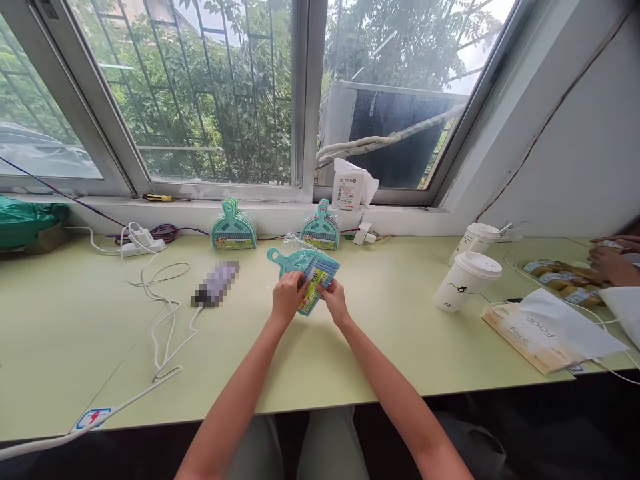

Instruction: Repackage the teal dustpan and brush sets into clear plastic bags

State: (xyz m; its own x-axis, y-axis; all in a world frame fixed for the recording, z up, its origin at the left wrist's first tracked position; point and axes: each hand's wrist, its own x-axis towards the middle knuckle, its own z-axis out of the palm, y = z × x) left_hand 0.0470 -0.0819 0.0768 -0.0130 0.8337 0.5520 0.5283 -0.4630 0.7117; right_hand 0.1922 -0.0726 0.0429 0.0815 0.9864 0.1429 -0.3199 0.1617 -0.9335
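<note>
Here's the head view, and the action sits right in the middle: both hands are on a teal dustpan and brush point(327, 268), held just above or against the desk point(400, 353); from this angle I can't tell which. The pan's ringed handle points out to the left, the blue-grey bristles slant up to the right, and a yellow-green label runs aslant between the hands. Clear wrapping point(295, 240) crinkles along the top edge.

The left hand point(287, 295) is closed over the near left side of the set, fingers bent across it. On the other flank, the right hand point(334, 301) has a pinching hold on the right edge by the label, only part-way closed, its far fingers hidden behind the set.

Straight ahead, against the wall below the window, stand two more teal sets, one on the left point(233, 225) and one on the right point(320, 225), both upright and well apart. A small white block point(364, 235) is just beside the right one, and up on the sill there's a tissue pack point(349, 191) and a yellow-handled screwdriver point(158, 197).

Over on the left, a blurred-out phone point(216, 283) lies on a white cable, near a power strip point(143, 245). Across to the right, two lidded white cups point(466, 281) stand near a flat tissue packet point(525, 337), and at the far edge a co-worker's hand point(616, 265) is beside some brown bundles point(563, 279).
</note>
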